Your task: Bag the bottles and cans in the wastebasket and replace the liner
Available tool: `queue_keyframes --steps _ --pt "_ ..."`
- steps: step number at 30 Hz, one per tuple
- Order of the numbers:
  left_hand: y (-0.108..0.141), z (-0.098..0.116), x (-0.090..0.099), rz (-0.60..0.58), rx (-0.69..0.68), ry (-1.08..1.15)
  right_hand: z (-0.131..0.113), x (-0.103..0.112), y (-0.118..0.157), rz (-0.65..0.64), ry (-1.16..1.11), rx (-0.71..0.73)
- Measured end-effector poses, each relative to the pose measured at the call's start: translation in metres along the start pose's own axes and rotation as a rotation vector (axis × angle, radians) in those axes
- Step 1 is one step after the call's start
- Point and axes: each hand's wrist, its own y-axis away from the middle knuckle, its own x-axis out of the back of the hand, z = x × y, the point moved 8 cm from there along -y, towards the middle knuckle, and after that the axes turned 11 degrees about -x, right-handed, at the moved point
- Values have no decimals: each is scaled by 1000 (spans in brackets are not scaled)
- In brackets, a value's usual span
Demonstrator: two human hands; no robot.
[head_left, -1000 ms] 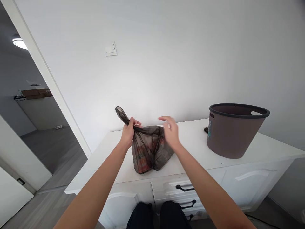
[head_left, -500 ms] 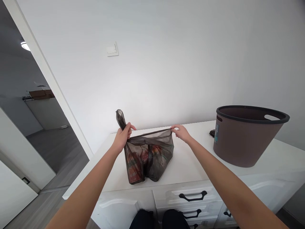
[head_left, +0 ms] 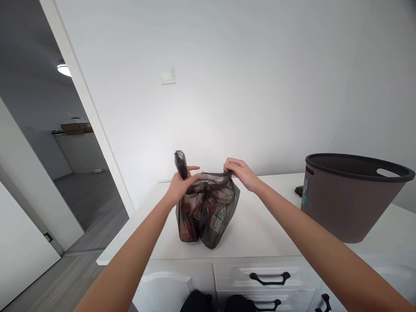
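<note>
A thin, see-through black garbage bag (head_left: 211, 212) rests on the white cabinet top, with crumpled red and white packaging showing through its film. My left hand (head_left: 181, 185) grips the bag's left side near the top, a twisted end of film sticking up above the thumb and the index finger stretched out. At the upper right corner of the bag, my right hand (head_left: 241, 172) has its fingers closed on gathered film. The bag's rim sags in folds between both hands.
A brown trash can (head_left: 344, 203) with a dark rim stands on the cabinet (head_left: 260, 234) to the right, a small black bundle (head_left: 299, 190) beside it. A light switch (head_left: 168, 77) is on the wall behind. An open doorway lies left. Drawers with black handles (head_left: 269, 279) face me.
My hands have come closer together, so the bag's top edge went from stretched taut to bunched. The right hand has taken a fuller grip on the film. The view has shifted slightly left.
</note>
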Motion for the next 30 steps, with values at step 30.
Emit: queue_keyframes --steps 30 --pt "34 -49 -26 -150 -80 -80 13 -91 25 133 16 69"
